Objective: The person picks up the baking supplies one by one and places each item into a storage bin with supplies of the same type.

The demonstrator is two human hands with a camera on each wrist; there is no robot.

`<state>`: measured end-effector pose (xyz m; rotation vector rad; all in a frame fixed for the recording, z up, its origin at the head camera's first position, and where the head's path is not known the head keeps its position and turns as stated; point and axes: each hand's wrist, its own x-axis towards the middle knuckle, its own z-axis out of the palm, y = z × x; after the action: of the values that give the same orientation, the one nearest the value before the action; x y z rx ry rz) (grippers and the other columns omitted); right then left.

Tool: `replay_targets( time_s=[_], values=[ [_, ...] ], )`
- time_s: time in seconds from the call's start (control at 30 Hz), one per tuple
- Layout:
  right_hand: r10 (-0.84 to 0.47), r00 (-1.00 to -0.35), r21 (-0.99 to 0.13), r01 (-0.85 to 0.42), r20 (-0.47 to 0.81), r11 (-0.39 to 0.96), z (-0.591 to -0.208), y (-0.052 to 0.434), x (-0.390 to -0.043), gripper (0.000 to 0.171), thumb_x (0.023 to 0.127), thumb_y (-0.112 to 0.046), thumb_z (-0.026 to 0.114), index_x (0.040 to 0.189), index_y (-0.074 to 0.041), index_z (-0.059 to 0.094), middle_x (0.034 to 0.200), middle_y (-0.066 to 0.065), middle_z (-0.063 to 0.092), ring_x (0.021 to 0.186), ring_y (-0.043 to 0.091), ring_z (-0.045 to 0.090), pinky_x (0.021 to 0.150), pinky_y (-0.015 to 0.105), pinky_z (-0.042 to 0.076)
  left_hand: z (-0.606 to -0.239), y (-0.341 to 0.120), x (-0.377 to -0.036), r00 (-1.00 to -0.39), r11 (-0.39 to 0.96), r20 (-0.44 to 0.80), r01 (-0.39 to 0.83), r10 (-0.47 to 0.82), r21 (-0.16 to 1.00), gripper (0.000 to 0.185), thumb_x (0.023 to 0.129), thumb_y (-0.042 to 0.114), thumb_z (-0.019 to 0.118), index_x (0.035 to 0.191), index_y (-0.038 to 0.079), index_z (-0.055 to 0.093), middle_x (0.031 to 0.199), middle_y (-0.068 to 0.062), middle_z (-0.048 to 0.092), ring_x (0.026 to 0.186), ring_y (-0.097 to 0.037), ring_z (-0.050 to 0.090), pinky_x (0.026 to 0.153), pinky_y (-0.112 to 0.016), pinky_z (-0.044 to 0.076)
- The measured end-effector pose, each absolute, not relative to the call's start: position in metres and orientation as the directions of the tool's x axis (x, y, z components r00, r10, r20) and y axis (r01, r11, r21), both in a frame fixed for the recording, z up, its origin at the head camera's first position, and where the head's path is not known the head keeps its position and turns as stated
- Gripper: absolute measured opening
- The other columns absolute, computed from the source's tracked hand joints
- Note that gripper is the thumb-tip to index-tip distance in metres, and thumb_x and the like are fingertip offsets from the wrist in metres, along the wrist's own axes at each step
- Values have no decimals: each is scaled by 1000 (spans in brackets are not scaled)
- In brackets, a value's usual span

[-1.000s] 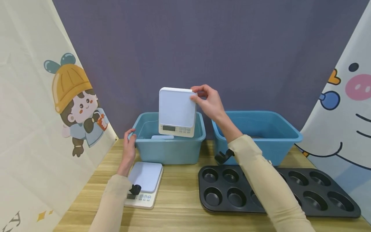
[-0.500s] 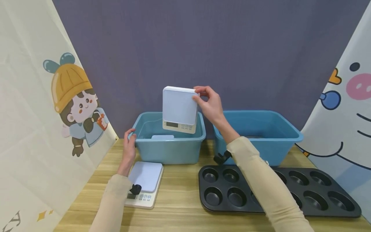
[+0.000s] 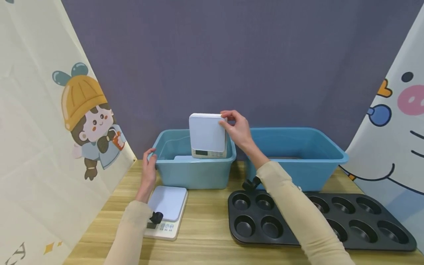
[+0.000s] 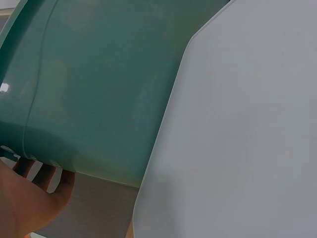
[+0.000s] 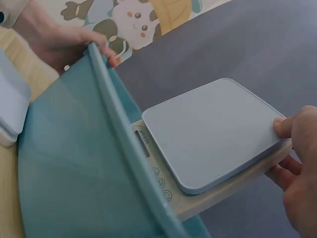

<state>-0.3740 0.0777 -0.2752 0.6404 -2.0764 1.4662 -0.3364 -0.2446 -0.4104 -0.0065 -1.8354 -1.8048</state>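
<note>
My right hand (image 3: 237, 129) pinches a white kitchen scale (image 3: 207, 132) by its upper right corner, thumb on the weighing plate and fingers behind. The scale stands tilted, its display end down inside the left blue plastic bin (image 3: 195, 175). A white flat thing (image 3: 183, 157) lies in that bin, mostly hidden by the front wall. My left hand (image 3: 149, 169) grips the bin's left rim; in the right wrist view its fingers (image 5: 110, 53) curl over the edge. Below it on the table lies a second kitchen scale (image 3: 168, 204), partly covered by the left wrist strap.
A second blue bin (image 3: 298, 175) stands to the right, something flat and dark barely visible inside. Before it lies a black muffin tin (image 3: 258, 237), partly behind my right forearm. The wooden table (image 3: 202, 224) meets a grey-purple curtain (image 3: 238, 62) at the back.
The kitchen scale in my right hand has shifted right, risen slightly, then dropped so its lower end is inside the left bin. My left hand keeps its place on the rim.
</note>
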Motion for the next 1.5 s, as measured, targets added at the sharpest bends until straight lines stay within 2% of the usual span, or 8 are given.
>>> replay_targets(
  time_s=[0.3, 0.6, 0.77, 0.93, 1.1, 1.23, 1.37, 1.5],
  values=[
    [-126, -832, -757, -546, 541, 358, -302, 77, -385, 20, 95, -20, 68, 109, -6, 65, 130, 8, 64, 111, 27, 62, 93, 44, 52, -411, -244, -339, -856, 93, 377, 369, -354, 925, 40, 103, 15, 38, 140, 1, 43, 145, -19, 42, 111, -8, 41, 95, -19, 30],
    [-235, -870, -760, -493, 433, 423, -321, 72, -391, 21, 96, -23, 67, 112, -11, 65, 132, 7, 63, 119, 31, 60, 93, 45, 52, -411, -247, -338, -855, 81, 375, 371, -359, 925, 42, 102, 15, 38, 142, 2, 43, 143, -18, 41, 108, -9, 41, 92, -21, 30],
    [-272, -878, -734, -479, 395, 480, -331, 71, -393, 23, 96, -24, 66, 114, -10, 64, 127, 10, 63, 117, 31, 60, 91, 44, 51, -411, -244, -337, -847, 90, 379, 373, -372, 923, 41, 102, 15, 38, 140, 1, 44, 143, -19, 44, 109, -10, 42, 92, -18, 31],
    [-313, -869, -671, -494, 382, 552, -332, 65, -393, 24, 97, -22, 64, 116, -8, 63, 121, 11, 64, 108, 28, 61, 88, 42, 50, -411, -245, -338, -846, 79, 374, 373, -380, 924, 40, 102, 15, 38, 140, 2, 44, 139, -20, 42, 108, -14, 42, 90, -20, 31],
    [-275, -892, -608, -446, 357, 657, -332, 61, -396, 24, 98, -20, 62, 119, -8, 64, 121, 10, 64, 103, 25, 60, 89, 41, 50, -409, -246, -338, -863, 64, 350, 352, -364, 934, 41, 103, 15, 38, 142, 4, 43, 141, -17, 41, 107, -13, 42, 89, -21, 32],
    [-283, -899, -538, -428, 334, 726, -332, 63, -398, 31, 99, -17, 61, 128, -5, 61, 130, 13, 62, 115, 28, 60, 96, 43, 49, -410, -246, -338, -867, 66, 344, 344, -361, 937, 41, 103, 16, 38, 142, 5, 43, 139, -13, 42, 106, -12, 41, 89, -22, 32],
    [-313, -894, -472, -438, 322, 766, -335, 69, -400, 41, 98, -16, 60, 137, -2, 56, 139, 16, 58, 128, 32, 55, 104, 47, 46, -412, -246, -339, -854, 92, 368, 360, -366, 928, 41, 103, 17, 36, 141, 4, 43, 142, -12, 41, 115, -12, 39, 95, -22, 29],
    [-332, -883, -483, -461, 332, 744, -339, 76, -401, 44, 99, -17, 60, 139, 1, 55, 141, 18, 57, 131, 34, 52, 107, 48, 44, -412, -245, -339, -847, 103, 381, 370, -370, 923, 40, 103, 18, 37, 140, 4, 44, 146, -12, 41, 120, -12, 37, 98, -22, 27]
  ],
)
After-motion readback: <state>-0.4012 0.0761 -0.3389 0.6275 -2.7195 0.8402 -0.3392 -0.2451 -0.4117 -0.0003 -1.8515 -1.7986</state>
